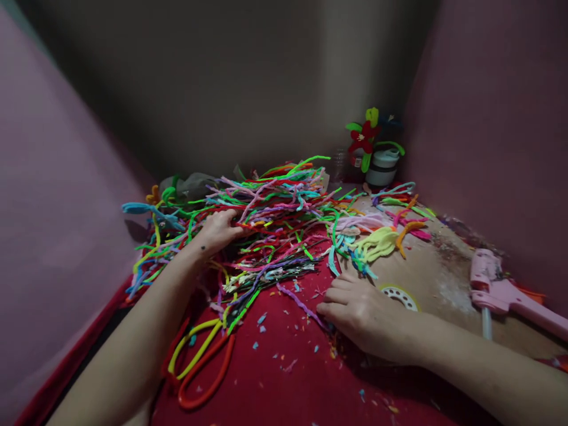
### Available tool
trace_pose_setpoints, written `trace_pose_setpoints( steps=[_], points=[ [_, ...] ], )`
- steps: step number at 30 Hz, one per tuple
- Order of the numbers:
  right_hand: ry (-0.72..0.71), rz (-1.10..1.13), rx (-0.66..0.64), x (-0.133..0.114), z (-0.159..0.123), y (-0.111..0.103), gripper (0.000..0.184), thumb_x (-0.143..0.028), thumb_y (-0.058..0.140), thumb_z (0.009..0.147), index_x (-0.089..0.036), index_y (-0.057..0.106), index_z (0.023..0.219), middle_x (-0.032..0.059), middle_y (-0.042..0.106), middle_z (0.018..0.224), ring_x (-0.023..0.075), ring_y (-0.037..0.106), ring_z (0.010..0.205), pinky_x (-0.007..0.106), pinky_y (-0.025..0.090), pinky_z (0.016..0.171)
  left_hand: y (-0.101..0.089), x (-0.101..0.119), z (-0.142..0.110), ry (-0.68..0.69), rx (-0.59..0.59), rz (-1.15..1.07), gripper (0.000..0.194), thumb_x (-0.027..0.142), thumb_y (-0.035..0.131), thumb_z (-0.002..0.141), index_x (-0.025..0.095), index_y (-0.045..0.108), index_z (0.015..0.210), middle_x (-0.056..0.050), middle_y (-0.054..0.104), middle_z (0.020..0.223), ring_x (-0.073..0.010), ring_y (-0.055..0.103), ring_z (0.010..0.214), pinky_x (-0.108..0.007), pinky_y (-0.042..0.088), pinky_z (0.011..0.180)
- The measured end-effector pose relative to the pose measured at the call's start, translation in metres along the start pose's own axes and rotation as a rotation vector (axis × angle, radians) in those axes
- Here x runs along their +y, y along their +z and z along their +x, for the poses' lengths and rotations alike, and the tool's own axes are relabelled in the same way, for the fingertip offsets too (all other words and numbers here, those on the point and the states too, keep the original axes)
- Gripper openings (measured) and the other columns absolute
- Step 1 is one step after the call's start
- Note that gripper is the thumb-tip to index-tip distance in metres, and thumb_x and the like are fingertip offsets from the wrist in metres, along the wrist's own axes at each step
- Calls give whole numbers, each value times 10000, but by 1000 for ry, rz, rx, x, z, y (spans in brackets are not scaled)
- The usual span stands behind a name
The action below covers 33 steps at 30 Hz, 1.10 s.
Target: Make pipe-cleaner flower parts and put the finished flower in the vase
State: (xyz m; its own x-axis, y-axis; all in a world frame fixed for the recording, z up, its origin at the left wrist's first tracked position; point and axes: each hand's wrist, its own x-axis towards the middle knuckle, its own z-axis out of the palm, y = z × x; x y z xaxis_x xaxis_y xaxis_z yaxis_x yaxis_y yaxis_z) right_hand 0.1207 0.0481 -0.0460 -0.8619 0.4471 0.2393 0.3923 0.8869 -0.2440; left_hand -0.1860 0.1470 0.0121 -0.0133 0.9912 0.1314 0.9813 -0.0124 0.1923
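Observation:
A large heap of pipe cleaners [284, 195] in many colours spreads over a red cloth [266, 384]. Into the front left of this heap reaches my left hand [219, 229], its fingers bent around some of the pipe cleaners, fingertips partly hidden. Lower right, my right hand [355, 310] lies with curled fingers held together, palm down. A purple pipe cleaner [302, 305] runs up to its fingertips; whether they grip it I cannot see. Between the hands is a bundle of thin, dark, wire-like stems [279, 271] with pale ends. Red and yellow loops [206, 367], like scissors handles, lie below my left forearm.
A pink glue gun [490, 290] with a clear stick lies at right. Beyond my right wrist is a tape roll [402, 297]. Yellow fuzzy pieces [377, 244] lie on a brown board [430, 278]. A red flower [364, 137] and lidded cup [382, 168] stand near the back wall.

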Motion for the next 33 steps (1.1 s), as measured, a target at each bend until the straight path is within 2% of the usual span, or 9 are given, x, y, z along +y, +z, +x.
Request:
trace_pose_setpoints(
  steps=[3,6,9,15,20,22,25,29,33],
  points=[
    [0,16,9,2,0,1,185,-125,433,882,-169,593,801,36,571,748,155,437,719,312,292,691,-8,-3,-2,97,1,-90,476,493,554,697,209,642,1070,-29,697,961,-215,618,823,-264,431,674],
    [-2,28,26,3,0,2,194,-115,426,883,-171,594,804,32,568,744,152,435,715,312,287,702,-13,-4,-4,152,13,-144,425,447,549,703,222,662,1044,-16,707,963,-202,624,846,-251,442,706],
    [-3,34,41,3,-1,2,201,-110,421,886,-173,595,809,26,563,734,149,433,709,325,283,742,-22,1,-11,154,2,-122,353,429,536,719,237,689,971,-4,719,872,-191,632,795,-246,442,679],
    [16,42,33,4,-3,4,206,-128,413,902,-176,606,847,30,566,755,154,434,732,322,289,754,-37,21,-25,174,113,-84,294,386,510,760,193,707,863,-31,706,770,-171,627,706,-245,431,641],
    [21,57,42,4,-2,5,207,-138,424,904,-174,625,867,39,568,762,153,437,740,307,300,733,-24,21,-18,256,227,-107,294,322,522,766,178,675,972,-48,688,883,-169,617,763,-253,447,693],
    [22,67,37,3,-2,4,213,-135,423,904,-177,630,874,39,573,762,153,439,738,303,302,721,-14,16,-13,315,169,-53,301,291,499,783,184,665,1011,-56,673,925,-170,612,800,-256,447,715],
    [34,73,29,2,-1,3,223,-123,417,903,-177,627,848,37,584,767,152,445,738,307,304,723,0,11,-9,399,20,72,282,270,435,830,208,692,929,-52,664,893,-177,607,809,-261,440,718],
    [33,67,31,2,-1,2,224,-121,415,898,-175,606,794,29,586,755,146,456,728,326,305,758,9,11,-8,410,23,115,308,293,404,859,197,692,911,-70,646,869,-194,597,769,-287,433,697],
    [22,63,33,3,-1,0,226,-115,406,895,-171,602,795,30,587,751,145,465,734,357,294,822,8,10,-9,422,35,106,294,301,414,863,183,684,876,-69,633,849,-189,589,758,-283,428,692]
  ],
)
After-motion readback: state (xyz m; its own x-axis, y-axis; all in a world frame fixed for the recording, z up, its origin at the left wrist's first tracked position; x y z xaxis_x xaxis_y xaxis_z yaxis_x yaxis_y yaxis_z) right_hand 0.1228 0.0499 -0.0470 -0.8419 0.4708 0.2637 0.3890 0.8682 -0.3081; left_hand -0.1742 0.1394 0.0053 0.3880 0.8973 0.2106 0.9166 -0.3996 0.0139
